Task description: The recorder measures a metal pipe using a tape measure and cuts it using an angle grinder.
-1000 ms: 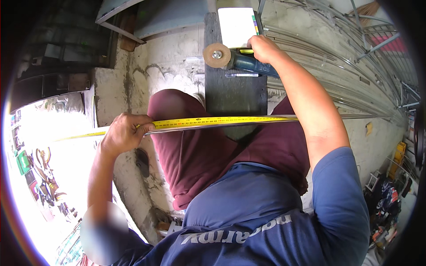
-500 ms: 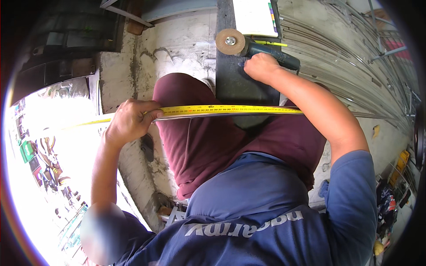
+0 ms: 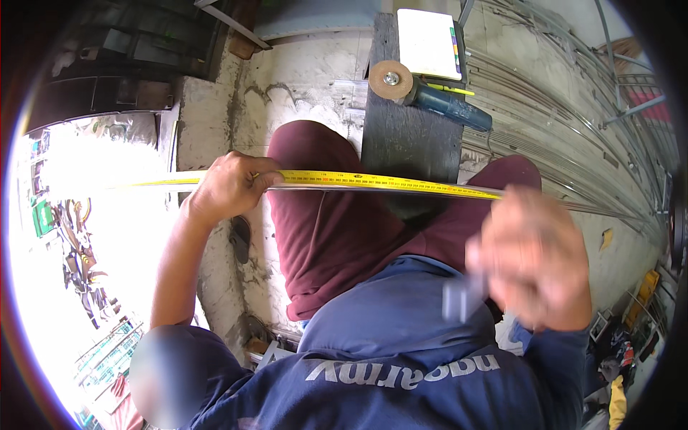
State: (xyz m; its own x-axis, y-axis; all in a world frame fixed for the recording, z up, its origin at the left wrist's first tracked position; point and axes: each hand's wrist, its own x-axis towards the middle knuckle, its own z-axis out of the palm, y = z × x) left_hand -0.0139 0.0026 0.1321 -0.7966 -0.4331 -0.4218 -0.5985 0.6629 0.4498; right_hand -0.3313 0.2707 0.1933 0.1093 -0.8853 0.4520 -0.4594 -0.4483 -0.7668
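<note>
Head view, looking down over a seated person's lap in maroon trousers and a blue shirt. Since a second earlier the right hand (image 3: 534, 261) had left the angle grinder (image 3: 437, 97) at the far end of the dark plank (image 3: 408, 140) and come back toward the body, close under the camera and blurred with motion. The grinder now lay alone on the plank beside a white notepad (image 3: 428, 43), so the cutting tool was set aside and the measuring remained the work in hand.

The yellow measuring tape (image 3: 358, 180) stretched level across both knees and over the plank's near end, along a thin metal rod (image 3: 545, 202) that ran on to the right.

The left hand (image 3: 229, 188) was out to the left, arm extended, its grip clenched on the tape and pinning it in place, as in the earlier pictures. The right hand hovered raised over the right thigh, a small pale object smeared at its fingers; whether its grip was closed on it could not be told.
</note>
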